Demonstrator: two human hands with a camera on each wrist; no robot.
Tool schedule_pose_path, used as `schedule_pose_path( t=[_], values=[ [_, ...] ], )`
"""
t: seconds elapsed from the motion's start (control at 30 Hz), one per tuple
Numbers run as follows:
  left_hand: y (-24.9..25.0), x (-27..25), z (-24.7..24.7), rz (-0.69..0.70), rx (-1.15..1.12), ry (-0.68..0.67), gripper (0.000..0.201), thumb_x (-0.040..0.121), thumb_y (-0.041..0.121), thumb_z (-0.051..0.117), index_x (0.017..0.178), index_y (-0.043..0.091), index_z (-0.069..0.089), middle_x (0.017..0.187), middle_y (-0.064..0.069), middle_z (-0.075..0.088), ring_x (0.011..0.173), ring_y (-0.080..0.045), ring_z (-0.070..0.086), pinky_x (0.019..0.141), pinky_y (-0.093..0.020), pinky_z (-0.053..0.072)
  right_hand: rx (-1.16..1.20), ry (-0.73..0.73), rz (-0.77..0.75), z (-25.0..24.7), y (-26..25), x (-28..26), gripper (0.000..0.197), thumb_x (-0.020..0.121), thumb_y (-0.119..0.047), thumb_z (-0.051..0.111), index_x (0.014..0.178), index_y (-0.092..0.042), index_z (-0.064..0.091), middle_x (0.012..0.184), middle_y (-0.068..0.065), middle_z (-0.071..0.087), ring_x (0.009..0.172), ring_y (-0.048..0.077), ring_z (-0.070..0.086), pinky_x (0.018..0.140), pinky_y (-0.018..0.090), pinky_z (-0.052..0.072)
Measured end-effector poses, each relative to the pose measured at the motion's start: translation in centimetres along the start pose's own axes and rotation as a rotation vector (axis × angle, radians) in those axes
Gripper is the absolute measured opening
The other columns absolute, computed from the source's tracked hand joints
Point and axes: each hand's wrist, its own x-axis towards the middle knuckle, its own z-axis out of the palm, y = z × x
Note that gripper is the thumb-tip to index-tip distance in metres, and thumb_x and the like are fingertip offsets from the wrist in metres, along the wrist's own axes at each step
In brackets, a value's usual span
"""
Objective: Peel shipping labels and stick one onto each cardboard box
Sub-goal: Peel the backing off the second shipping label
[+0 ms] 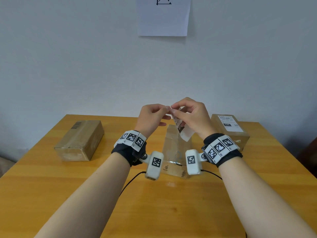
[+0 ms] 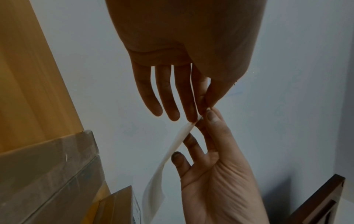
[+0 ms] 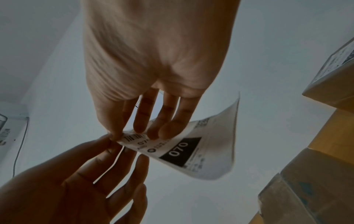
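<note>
1. Your left hand [image 1: 151,117] and right hand [image 1: 192,115] are raised above the counter [image 1: 154,203], each grip pinching the same top corner of the shipping label [image 3: 191,151].
2. The label hangs down from that corner, printed "070", over the middle box [image 1: 173,152].
3. The left box [image 1: 80,140] lies bare on the counter; the right box [image 1: 229,129] carries a label on top.
</note>
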Motion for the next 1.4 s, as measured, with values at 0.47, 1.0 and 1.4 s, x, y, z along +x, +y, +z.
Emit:
schedule_pose_path(
  t=[0.47,1.0,1.4],
  values=[
    [-0.03,-0.07,-0.04,-0.017,-0.022,0.022,0.021,0.104,0.023,0.066,0.089,0.017,0.080,0.092,0.003,0.080,0.091,-0.010,0.078,0.074,-0.032,0.065,0.071,0.020,0.049,-0.06,-0.39,-0.30,0.007,0.090,-0.017,0.082,0.095,-0.020,0.079,0.095,-0.006,0.078,0.081,0.023,0.072,0.055,0.033,0.061],
    [0.10,-0.14,0.12,-0.130,-0.244,-0.002,0.020,0.101,0.028,0.071,0.098,0.009,0.078,0.092,-0.005,0.080,0.087,-0.018,0.078,0.075,-0.032,0.063,-0.015,0.016,-0.013,-0.05,0.03,-0.19,0.007,0.090,-0.022,0.082,0.089,-0.029,0.080,0.093,-0.012,0.078,0.093,0.012,0.072,0.084,0.041,0.061],
    [-0.50,-0.07,0.02,-0.154,-0.341,-0.064,0.027,0.105,0.019,0.065,0.117,-0.003,0.076,0.106,-0.017,0.079,0.097,-0.022,0.078,0.083,-0.029,0.062,0.016,0.019,-0.009,-0.07,0.01,-0.25,0.006,0.088,-0.023,0.084,0.087,-0.029,0.081,0.098,-0.013,0.080,0.097,0.011,0.074,0.083,0.033,0.057]
  ],
)
